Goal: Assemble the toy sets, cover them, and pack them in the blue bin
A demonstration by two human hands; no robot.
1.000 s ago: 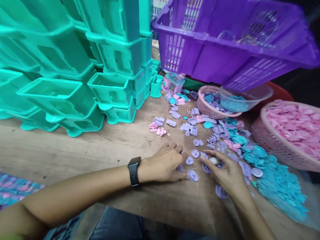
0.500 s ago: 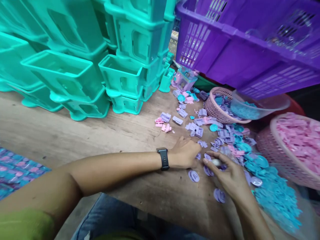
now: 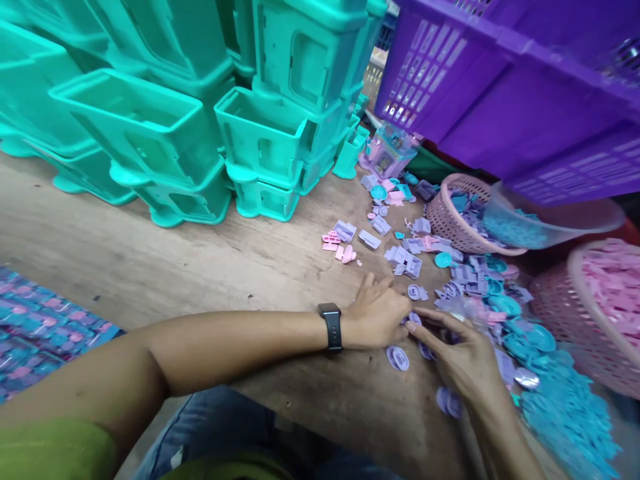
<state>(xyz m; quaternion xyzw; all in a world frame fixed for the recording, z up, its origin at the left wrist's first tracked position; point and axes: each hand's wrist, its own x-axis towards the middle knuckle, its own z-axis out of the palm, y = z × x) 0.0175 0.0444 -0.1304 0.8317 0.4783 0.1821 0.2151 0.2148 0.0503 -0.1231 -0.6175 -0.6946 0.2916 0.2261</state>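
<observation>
Lilac disc [image 3: 415,319]: handling, apparently mid-batch.
My left hand [image 3: 383,313] is resting curled, grip hidden; overlapping discs [image 3: 400,359] are lying nearer me, seemingly done; my right hand [image 3: 465,350] is bracketing the disc, pinch unclear; loose lilac parts [image 3: 470,277] are remaining rightward.

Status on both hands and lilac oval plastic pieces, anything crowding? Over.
Left hand and right hand close together at lilac oval plastic pieces; grip unclear. Overlapping lilac pair on brown wooden table. Heaped turquoise plastic parts right of right hand.
</observation>
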